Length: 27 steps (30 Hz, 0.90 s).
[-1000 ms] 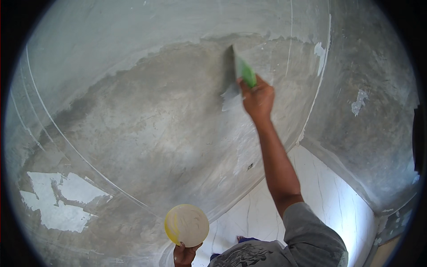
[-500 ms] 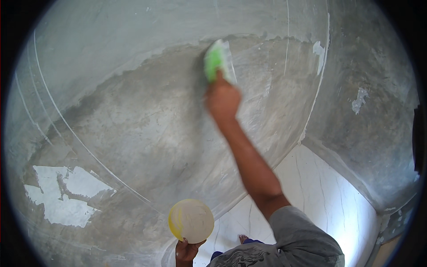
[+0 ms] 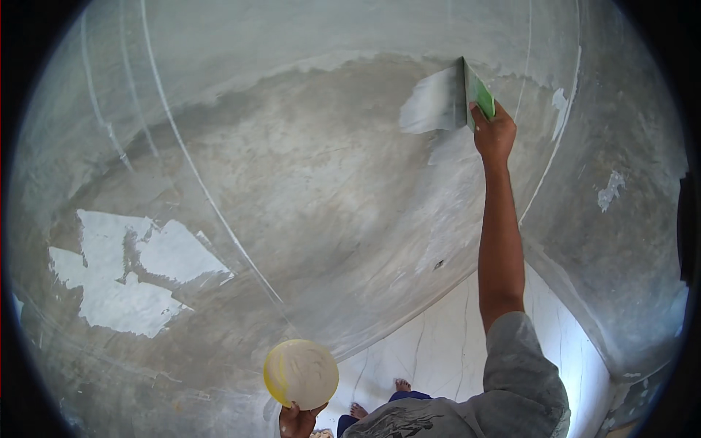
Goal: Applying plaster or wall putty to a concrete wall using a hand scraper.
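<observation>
My right hand [image 3: 494, 135] grips a green putty knife [image 3: 478, 95] with a wide blade, its edge against the grey wall [image 3: 314, 168]. Left of the blade lies a fresh whitish smear of filler [image 3: 432, 104]. Low in the view, my left hand [image 3: 298, 419] holds up a round bowl [image 3: 301, 374], pale with filler and yellow along one side. The fingers curl around its lower rim, some of them hidden behind it.
White filler patches [image 3: 120, 274] show on the wall at left, and a small one [image 3: 610, 191] on the adjoining wall at right. Thin white lines run down the plaster. Below is a pale veined floor [image 3: 431, 343], where my bare feet [image 3: 401, 385] stand.
My right hand has swept the putty knife rightward along the wall, leaving a whitish smear. The blade now stands turned from the wall. The bowl in my left hand sits slightly lower and further left.
</observation>
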Each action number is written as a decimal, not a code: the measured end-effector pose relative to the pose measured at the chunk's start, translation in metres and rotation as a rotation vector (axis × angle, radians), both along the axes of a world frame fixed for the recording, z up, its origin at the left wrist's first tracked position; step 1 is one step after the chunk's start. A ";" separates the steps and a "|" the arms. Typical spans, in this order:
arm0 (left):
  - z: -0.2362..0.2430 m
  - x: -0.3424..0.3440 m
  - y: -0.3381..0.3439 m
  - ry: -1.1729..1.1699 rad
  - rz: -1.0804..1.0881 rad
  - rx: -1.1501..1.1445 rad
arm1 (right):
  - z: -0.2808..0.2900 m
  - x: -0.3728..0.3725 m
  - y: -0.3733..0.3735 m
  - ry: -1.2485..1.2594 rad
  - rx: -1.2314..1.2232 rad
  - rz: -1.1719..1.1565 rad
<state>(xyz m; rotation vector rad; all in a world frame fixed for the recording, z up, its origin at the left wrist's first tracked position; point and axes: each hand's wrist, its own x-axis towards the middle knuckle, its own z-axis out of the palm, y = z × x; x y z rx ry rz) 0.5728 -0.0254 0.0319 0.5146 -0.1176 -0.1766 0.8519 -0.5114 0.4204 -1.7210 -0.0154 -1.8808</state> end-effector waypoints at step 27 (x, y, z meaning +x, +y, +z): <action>-0.021 0.005 -0.085 0.000 0.143 0.308 | -0.016 0.059 -0.206 -0.044 0.336 0.131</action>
